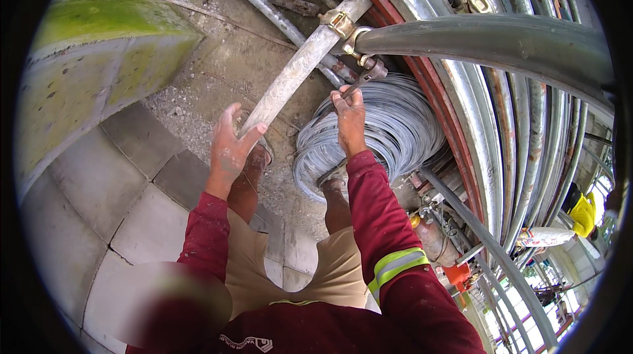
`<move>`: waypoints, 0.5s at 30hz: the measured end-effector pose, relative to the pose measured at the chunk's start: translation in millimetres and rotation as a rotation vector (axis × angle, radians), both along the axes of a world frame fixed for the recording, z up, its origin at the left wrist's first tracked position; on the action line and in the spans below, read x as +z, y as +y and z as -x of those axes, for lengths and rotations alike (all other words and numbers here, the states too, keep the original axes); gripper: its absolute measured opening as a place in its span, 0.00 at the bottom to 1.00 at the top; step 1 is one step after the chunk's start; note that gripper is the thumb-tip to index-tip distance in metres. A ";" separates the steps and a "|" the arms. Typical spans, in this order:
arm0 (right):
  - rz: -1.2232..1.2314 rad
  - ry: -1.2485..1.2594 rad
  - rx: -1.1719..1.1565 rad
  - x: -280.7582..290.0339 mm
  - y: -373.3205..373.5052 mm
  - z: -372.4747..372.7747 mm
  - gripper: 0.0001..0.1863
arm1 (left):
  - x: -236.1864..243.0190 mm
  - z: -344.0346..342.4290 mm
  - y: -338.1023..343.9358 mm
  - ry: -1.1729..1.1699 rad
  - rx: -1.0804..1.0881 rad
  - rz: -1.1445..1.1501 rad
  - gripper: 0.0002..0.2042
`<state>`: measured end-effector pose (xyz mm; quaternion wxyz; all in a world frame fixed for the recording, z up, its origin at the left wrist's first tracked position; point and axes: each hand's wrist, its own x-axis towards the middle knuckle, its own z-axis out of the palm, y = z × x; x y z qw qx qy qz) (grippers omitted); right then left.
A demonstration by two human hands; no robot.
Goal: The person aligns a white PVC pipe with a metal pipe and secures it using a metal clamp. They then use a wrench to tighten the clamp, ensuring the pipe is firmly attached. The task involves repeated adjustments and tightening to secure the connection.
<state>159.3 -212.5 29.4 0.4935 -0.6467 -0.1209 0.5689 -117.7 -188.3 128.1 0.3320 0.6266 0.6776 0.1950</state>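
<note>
A pale, dusty scaffold pipe (300, 67) slants up and away from me. My left hand (229, 149) cups its near end, thumb across the pipe and fingers along the left side. A brass-coloured scaffold coupler (339, 24) joins this pipe to a thick grey pipe (475, 44) running off to the right. My right hand (351, 116) is closed round the handle of a metal spanner (363, 79); its head is by the coupler's lower bolt. Behind that hand lies a big coil of grey wire (395, 123) on the ground.
A mossy concrete block (112, 57) stands at left, beside grey floor tiles (151, 222). Curved-looking metal pipes (527, 136) and a red steel beam (432, 103) fill the right. Another pipe (264, 7) lies beyond. A person in a yellow top (583, 215) is at far right.
</note>
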 end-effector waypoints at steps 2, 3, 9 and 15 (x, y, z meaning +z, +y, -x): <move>0.056 0.066 0.024 22.0 -5.2 1.7 0.12 | -2.1 11.9 -13.5 -0.116 -0.015 0.374 0.34; 0.134 0.132 0.041 55.4 -3.0 5.0 0.12 | -1.3 19.7 -14.4 -0.171 -0.012 0.549 0.35; 0.083 0.821 -0.305 181.0 50.3 -57.2 0.16 | -4.8 30.8 -14.6 -0.001 -0.108 0.590 0.37; 0.160 0.147 -0.093 81.9 -1.9 40.4 0.14 | 8.3 26.6 -11.7 0.021 -0.135 0.632 0.39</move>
